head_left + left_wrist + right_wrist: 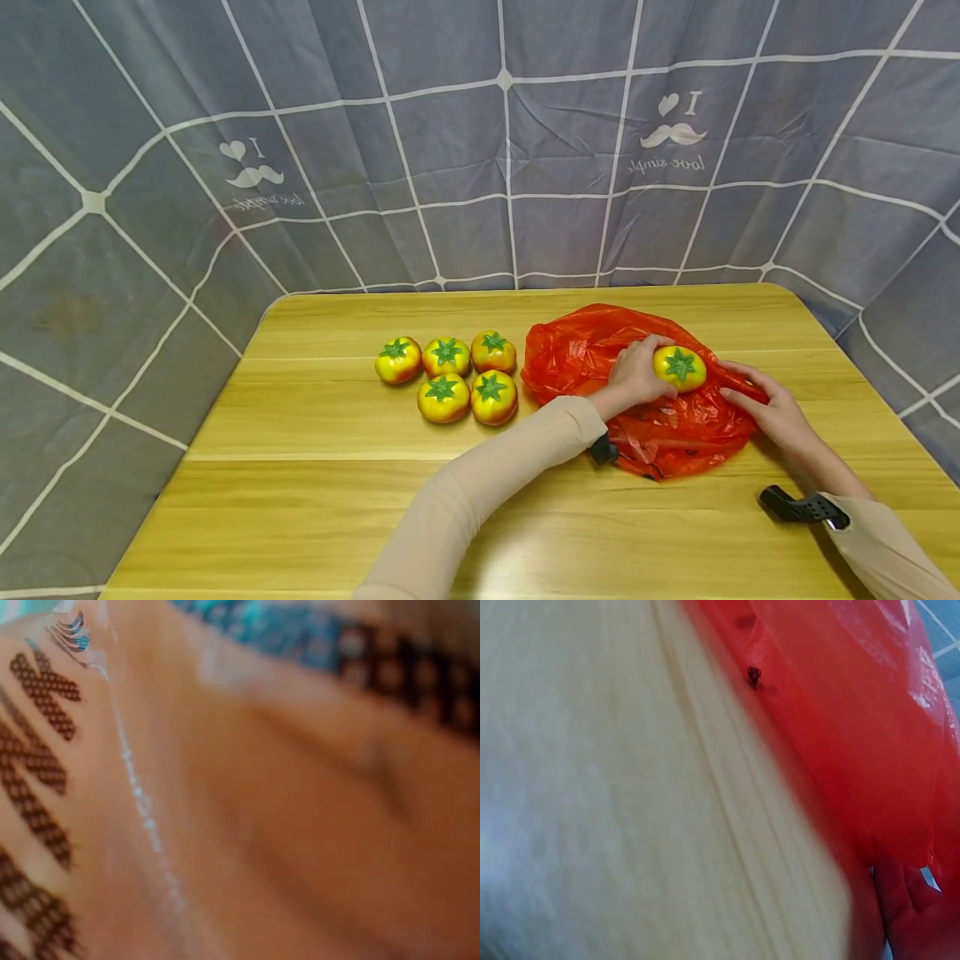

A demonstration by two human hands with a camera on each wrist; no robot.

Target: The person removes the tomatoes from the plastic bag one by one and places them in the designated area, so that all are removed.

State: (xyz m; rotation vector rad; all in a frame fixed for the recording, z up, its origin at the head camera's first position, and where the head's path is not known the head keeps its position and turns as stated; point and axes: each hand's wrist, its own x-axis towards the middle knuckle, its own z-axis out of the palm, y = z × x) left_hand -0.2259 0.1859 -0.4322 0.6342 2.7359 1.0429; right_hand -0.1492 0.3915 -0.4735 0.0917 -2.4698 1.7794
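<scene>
My left hand point(637, 371) grips a yellow fruit with a green star-shaped top, persimmon-like point(679, 368), above the red plastic bag point(577, 354). The bag lies crumpled on the table's right half. At its right edge, my right hand point(780, 417) holds the plastic between thumb and fingers. Bag plastic with dark print point(45, 697) fills the left wrist view, blurred, and the left hand cannot be made out there. In the right wrist view, the red plastic point(855, 712) slants across the upper right, with part of the right hand point(915, 915) at the lower corner.
Left of the bag, several similar fruits point(444, 398) stand close together in two rows on the wooden table point(300, 500). A grey curtain with white lines point(450, 150) hangs behind the table and along its sides. Each wrist wears a black strap point(802, 507).
</scene>
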